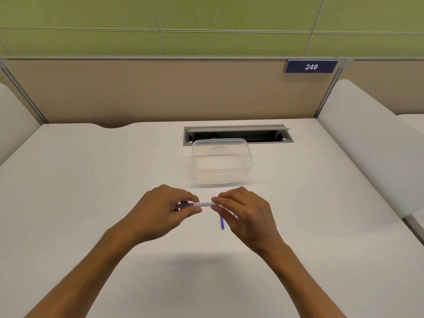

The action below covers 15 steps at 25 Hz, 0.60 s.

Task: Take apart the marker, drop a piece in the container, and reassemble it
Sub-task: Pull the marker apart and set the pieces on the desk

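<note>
Pinching opposite ends, the marker point(202, 204) is held level between left hand point(160, 210) and right hand point(243, 212), probably for pulling apart; a blue piece point(222, 223) is seen beneath; the container point(221, 162) waits open just beyond.

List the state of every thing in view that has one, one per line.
marker: held level above the desk, gripped at both ends
left hand: fingers curled round the marker's left end
right hand: fingers pinching the marker's right end
blue piece: below the right hand, whether held or lying on the desk unclear
container: lidless, upright, looks empty
cable hatch: flap open
</note>
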Available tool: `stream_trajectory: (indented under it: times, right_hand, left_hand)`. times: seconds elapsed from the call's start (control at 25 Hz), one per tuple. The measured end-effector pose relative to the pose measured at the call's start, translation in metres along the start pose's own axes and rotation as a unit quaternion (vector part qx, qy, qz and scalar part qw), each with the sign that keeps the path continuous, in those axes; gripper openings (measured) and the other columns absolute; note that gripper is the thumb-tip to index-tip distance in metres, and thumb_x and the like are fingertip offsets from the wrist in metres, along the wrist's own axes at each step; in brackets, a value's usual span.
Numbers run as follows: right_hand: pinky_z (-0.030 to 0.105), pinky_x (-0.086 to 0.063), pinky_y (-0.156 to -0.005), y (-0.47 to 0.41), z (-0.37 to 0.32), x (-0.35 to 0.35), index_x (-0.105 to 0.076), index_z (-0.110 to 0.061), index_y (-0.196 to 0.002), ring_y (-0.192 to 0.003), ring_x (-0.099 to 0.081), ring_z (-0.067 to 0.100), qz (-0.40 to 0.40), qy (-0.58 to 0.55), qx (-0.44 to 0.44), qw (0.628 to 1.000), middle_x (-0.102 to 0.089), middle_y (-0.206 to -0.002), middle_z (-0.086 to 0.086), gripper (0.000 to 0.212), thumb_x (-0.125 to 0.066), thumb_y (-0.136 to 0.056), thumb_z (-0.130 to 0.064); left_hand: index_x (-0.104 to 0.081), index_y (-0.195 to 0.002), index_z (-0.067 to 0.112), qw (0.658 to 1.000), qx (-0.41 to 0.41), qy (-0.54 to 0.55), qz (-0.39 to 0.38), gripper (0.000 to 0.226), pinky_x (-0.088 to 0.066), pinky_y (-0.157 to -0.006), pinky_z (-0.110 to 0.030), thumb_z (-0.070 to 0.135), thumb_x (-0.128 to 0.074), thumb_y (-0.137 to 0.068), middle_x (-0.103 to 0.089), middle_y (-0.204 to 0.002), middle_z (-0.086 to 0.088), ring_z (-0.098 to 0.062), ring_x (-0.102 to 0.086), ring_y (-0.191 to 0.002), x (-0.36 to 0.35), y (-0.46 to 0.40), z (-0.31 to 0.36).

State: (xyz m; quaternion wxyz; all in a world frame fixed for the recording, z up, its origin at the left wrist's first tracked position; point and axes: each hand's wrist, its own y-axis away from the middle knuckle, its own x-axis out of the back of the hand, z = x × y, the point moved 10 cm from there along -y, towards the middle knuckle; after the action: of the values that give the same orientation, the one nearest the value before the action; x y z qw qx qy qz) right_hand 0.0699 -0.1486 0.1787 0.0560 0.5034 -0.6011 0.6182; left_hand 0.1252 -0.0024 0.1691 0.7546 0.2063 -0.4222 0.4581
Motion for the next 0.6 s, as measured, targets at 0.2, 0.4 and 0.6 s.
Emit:
stream_trajectory:
  times: [0.2,0.4,0.6]
  right_hand:
    - [0.031,-0.054,-0.056,0.004,0.025,0.005,-0.077,-0.019,-0.096,-0.080,-0.069,0.021,-0.031,0.031,-0.024,0.999,-0.074,-0.093,-0.003,0.012,-0.078,-0.085,-0.023]
    - [0.031,-0.050,-0.051,-0.001,0.013,-0.007,-0.075,-0.017,-0.094,-0.072,-0.065,0.022,-0.065,0.041,0.033,0.996,-0.073,-0.087,-0.002,0.010,-0.077,-0.085,-0.021]
    - [0.030,-0.051,-0.050,0.002,0.019,-0.020,-0.073,-0.017,-0.094,-0.071,-0.066,0.022,-0.101,0.032,0.022,0.994,-0.073,-0.087,-0.003,0.008,-0.075,-0.086,-0.020]
  left_hand:
    - [-0.074,-0.089,0.035,0.998,0.042,0.045,0.003,0.012,-0.034,-0.056,-0.018,0.040,-0.064,-0.088,-0.063,-0.069,0.027,-0.002,-0.053,-0.066,0.003,-0.005,-0.012]
    - [-0.076,-0.088,0.029,0.997,0.043,0.063,0.003,0.013,-0.034,-0.057,-0.017,0.037,-0.065,-0.087,-0.061,-0.064,0.026,0.001,-0.052,-0.065,-0.010,-0.014,0.001]
    - [-0.074,-0.091,0.035,0.990,0.052,0.134,0.004,0.028,-0.047,-0.056,-0.019,0.054,-0.057,-0.082,-0.068,-0.067,0.011,-0.007,-0.059,-0.059,-0.006,-0.015,0.005]
